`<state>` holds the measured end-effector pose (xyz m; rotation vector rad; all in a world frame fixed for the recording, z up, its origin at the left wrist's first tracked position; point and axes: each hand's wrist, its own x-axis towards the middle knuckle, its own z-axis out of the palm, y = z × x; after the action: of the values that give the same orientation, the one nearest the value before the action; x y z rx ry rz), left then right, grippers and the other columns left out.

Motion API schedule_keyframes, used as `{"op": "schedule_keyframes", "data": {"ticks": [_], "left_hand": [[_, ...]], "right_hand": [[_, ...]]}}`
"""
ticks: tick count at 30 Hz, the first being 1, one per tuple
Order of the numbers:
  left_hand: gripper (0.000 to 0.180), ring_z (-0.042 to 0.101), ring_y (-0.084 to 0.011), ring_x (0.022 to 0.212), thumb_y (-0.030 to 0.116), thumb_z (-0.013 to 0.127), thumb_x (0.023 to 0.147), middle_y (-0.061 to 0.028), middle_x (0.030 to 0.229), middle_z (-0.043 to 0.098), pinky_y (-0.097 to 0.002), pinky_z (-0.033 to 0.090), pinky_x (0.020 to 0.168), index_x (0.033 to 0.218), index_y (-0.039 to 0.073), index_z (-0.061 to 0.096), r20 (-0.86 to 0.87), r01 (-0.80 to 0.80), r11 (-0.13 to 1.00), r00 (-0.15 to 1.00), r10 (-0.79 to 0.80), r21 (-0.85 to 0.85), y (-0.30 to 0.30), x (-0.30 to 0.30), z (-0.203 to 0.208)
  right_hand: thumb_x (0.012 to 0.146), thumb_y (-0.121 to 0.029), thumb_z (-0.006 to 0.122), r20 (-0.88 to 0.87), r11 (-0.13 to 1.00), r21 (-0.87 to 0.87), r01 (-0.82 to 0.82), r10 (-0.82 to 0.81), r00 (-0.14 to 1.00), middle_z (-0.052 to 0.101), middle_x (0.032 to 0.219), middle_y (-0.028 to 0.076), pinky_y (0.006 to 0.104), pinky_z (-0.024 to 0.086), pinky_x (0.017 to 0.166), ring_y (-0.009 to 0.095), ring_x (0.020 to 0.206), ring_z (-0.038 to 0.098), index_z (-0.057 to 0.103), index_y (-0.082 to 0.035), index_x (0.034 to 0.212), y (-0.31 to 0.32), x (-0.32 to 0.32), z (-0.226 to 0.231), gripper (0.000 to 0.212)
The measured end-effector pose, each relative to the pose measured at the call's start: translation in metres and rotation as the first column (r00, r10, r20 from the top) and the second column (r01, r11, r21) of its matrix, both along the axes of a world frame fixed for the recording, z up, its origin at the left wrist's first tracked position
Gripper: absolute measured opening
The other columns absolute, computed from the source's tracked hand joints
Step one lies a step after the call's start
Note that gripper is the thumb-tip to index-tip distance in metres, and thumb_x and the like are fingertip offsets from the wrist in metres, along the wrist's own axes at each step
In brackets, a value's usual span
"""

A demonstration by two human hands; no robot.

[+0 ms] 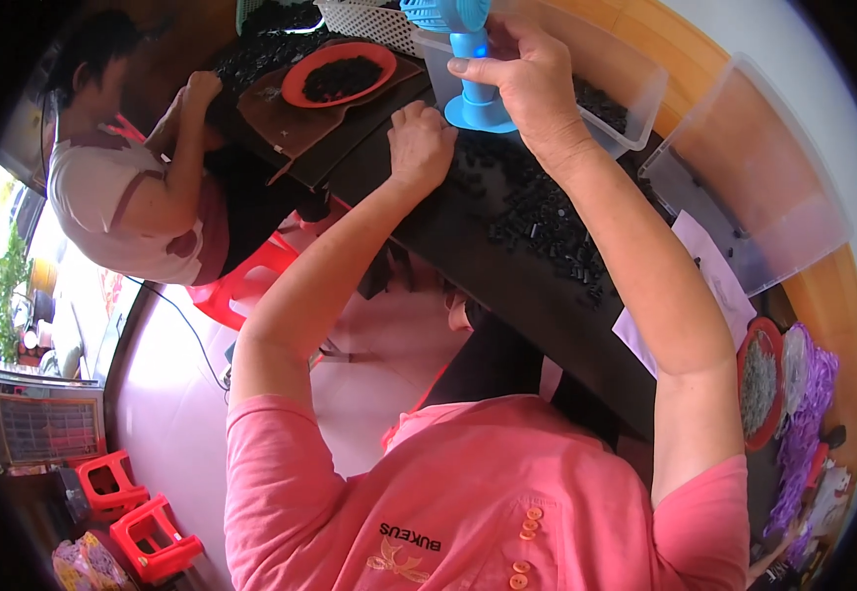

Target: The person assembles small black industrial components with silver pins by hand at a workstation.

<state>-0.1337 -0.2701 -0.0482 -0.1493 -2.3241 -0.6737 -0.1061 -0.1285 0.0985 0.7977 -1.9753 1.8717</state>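
Observation:
My right hand (539, 87) is closed round the stem of a small blue desk fan (481, 116). The fan is upright, with its round base low over the dark table (369, 167); whether the base touches the table I cannot tell. To the left of the fan, my left hand (423, 148) rests on the table with its fingers curled in. What those fingers hold, if anything, is hidden. Many small black parts (547, 222) lie scattered on the table beneath my right forearm.
Behind the fan stands a clear plastic bin (635, 98) with black parts. Another clear bin (783, 197) leans at right. An orange-red plate (296, 89) holds dark pieces, near a white basket (374, 25). Someone sits at left (118, 197). Red stools (158, 540) stand on the floor.

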Motion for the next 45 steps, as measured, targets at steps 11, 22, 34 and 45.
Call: {"op": "schedule_keyframes", "data": {"ticks": [11, 22, 34, 45], "left_hand": [[0.032, 0.052, -0.0415, 0.103, 0.025, 0.064, 0.08, -0.0183, 0.105, 0.061, -0.0534, 0.042, 0.087, 0.103, 0.002, 0.062, 0.196, 0.11, 0.984, 0.971, -0.137, 0.14, 0.021, 0.017, 0.007], [0.038, 0.048, -0.0414, 0.114, 0.031, 0.055, 0.088, -0.0193, 0.121, 0.055, -0.0524, 0.039, 0.094, 0.116, 0.005, 0.057, 0.239, 0.123, 0.99, 0.961, -0.135, 0.065, 0.057, 0.049, 0.009], [0.034, 0.048, -0.0381, 0.11, 0.021, 0.055, 0.087, -0.0175, 0.117, 0.054, -0.049, 0.039, 0.089, 0.114, 0.001, 0.058, 0.183, 0.202, 0.979, 0.963, -0.196, -0.011, 0.057, 0.054, 0.005], [0.031, 0.047, -0.0357, 0.103, 0.015, 0.066, 0.074, -0.0156, 0.111, 0.054, -0.0459, 0.037, 0.084, 0.103, 0.003, 0.063, -0.094, 0.265, 0.954, 0.956, -0.279, -0.14, 0.081, 0.084, 0.027]], "right_hand": [[0.063, -0.006, 0.081, -0.019, 0.994, 0.074, 0.078, -0.077, 0.997, 0.066, 0.087, 0.004, 0.0278, 0.05, 0.076, 0.013, 0.08, 0.061, 0.067, -0.002, 0.101, -0.009, -0.007, -0.014, 0.041], [0.06, -0.007, 0.082, -0.145, 0.965, 0.169, 0.203, -0.179, 0.973, 0.067, 0.082, 0.008, 0.0309, 0.051, 0.075, 0.019, 0.076, 0.063, 0.066, -0.002, 0.095, -0.044, -0.017, -0.019, 0.039], [0.062, -0.007, 0.082, -0.007, 0.971, 0.201, 0.131, -0.133, 0.991, 0.067, 0.084, 0.007, 0.0314, 0.051, 0.077, 0.018, 0.078, 0.063, 0.066, -0.001, 0.095, -0.037, -0.024, -0.046, 0.037], [0.061, -0.011, 0.085, -0.004, 0.974, 0.183, 0.134, -0.135, 0.991, 0.065, 0.08, 0.005, 0.0287, 0.051, 0.073, 0.015, 0.074, 0.061, 0.067, -0.002, 0.092, -0.02, -0.022, -0.025, 0.037]]}}
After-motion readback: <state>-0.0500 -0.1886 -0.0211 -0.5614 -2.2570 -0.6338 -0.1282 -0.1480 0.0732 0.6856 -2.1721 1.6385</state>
